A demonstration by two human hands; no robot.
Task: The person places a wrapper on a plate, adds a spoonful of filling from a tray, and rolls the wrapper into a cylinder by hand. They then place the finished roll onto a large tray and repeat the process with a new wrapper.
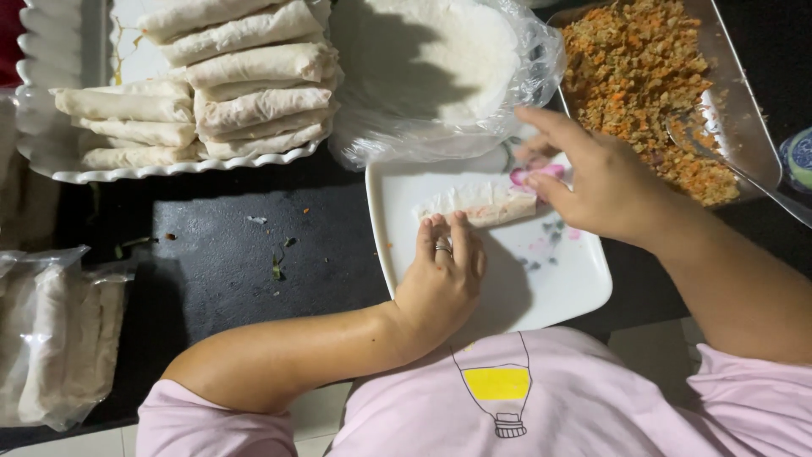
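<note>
A half-rolled spring roll in thin white wrapper lies on a square white plate with a flower print. My left hand, with a ring on one finger, presses its fingertips against the roll's near edge. My right hand pinches the roll's right end with thumb and fingers. Both hands rest on the roll.
A scalloped white tray stacked with finished rolls sits at the back left. A plastic bag of round wrappers lies behind the plate. A metal tray of orange-brown minced filling with a spoon stands at the right. Bagged rolls lie at the left.
</note>
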